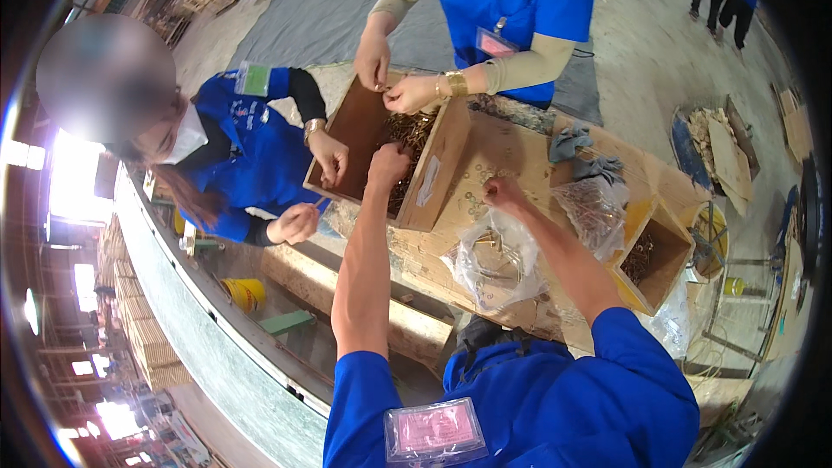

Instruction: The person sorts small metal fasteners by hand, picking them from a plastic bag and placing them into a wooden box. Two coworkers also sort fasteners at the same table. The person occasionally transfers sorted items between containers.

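My left hand [389, 166] reaches into a wooden box [447, 165], its fingers closed at a heap of brass-coloured bolts or screws [412, 128]. What those fingers hold is hidden. Just right of the box, my right hand [503, 194] is closed low over the wooden tabletop [511, 143]. Small ring-shaped washers [478, 175] lie scattered beside it. Anything inside that hand is too small to make out. Close below it sits an opened clear plastic bag [496, 264] with small pieces in it.
Two co-workers in blue shirts have their hands [412, 94] [329, 156] at the box's far and left sides. Grey gloves [582, 149], another plastic bag [594, 212] and a smaller wooden box [663, 260] with metal pieces are on the right. A long green-topped surface [208, 338] runs along the left.
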`<state>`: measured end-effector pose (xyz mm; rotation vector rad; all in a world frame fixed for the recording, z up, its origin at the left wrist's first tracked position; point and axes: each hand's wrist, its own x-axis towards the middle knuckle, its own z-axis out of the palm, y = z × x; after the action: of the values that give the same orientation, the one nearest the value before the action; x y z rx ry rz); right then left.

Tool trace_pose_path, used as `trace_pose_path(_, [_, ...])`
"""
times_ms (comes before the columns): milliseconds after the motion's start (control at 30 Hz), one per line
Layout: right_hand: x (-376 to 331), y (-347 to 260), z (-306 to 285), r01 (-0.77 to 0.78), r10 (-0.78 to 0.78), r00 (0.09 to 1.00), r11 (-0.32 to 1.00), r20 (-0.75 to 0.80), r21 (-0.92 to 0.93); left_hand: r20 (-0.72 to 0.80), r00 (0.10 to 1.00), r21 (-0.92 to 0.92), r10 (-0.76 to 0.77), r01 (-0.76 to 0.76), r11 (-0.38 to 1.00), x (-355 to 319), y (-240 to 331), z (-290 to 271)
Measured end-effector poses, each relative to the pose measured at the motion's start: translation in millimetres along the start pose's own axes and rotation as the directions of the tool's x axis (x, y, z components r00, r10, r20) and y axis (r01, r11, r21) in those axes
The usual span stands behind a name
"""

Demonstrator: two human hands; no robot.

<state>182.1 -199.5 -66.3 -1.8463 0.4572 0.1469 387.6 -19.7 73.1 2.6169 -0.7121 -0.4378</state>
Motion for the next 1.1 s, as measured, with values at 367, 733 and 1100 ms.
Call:
trace_pose_path(367, [-48.1,-2.1,-34.2,-0.199,0.062,0.979,0.134,0.192,0.971,-0.099,0.988,0.123,0.122,-0.109,0.986,-12.2,7.5,-4.2])
trace_pose_path(733, [-211.4,3.6,-40.3,-0.219,0.196,0.963,0.168,0.185,0.961,-0.015,0.930,-0.006,0.367,-0.367,0.930,-203.1,45.0,177.3])
trace_pose_path(1100, [-319.8,50.6,-51.1,-0.328,0.251,0.924,0.132,0.289,0.935,-0.244,0.945,0.053,0.217,-0.211,0.976,-234.8,88.1,197.9])
